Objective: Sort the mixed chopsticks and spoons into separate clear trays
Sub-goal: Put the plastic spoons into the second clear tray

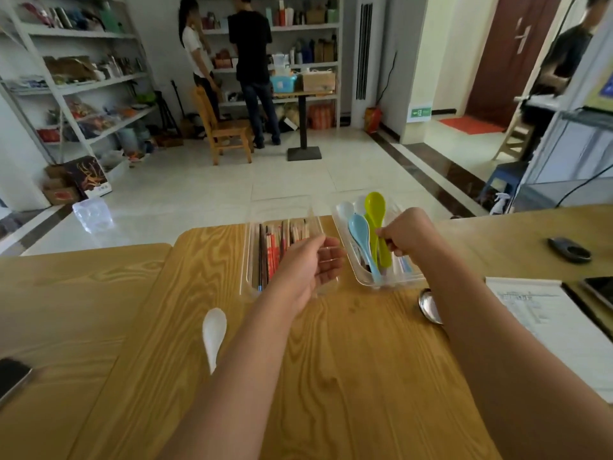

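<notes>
Two clear trays sit at the wooden table's far edge. The left tray (249, 260) holds several chopsticks (273, 247). The right tray (345, 227) holds spoons: a light blue one (361, 232), a white one (345, 209) and a green spoon (375, 207). My right hand (403, 234) pinches the green spoon's handle over that tray. My left hand (310, 270) hovers open, palm up, over the chopstick tray's right side. A white spoon (214, 330) lies on the table at the left. A metal spoon (428, 305) lies partly hidden beside my right forearm.
A phone (11, 378) lies at the table's left edge. Printed paper (544, 313), a dark tablet (597, 290) and a black object (569, 250) lie on the right. Beyond the table are a tiled floor, a wooden chair (222, 127), shelves and people standing.
</notes>
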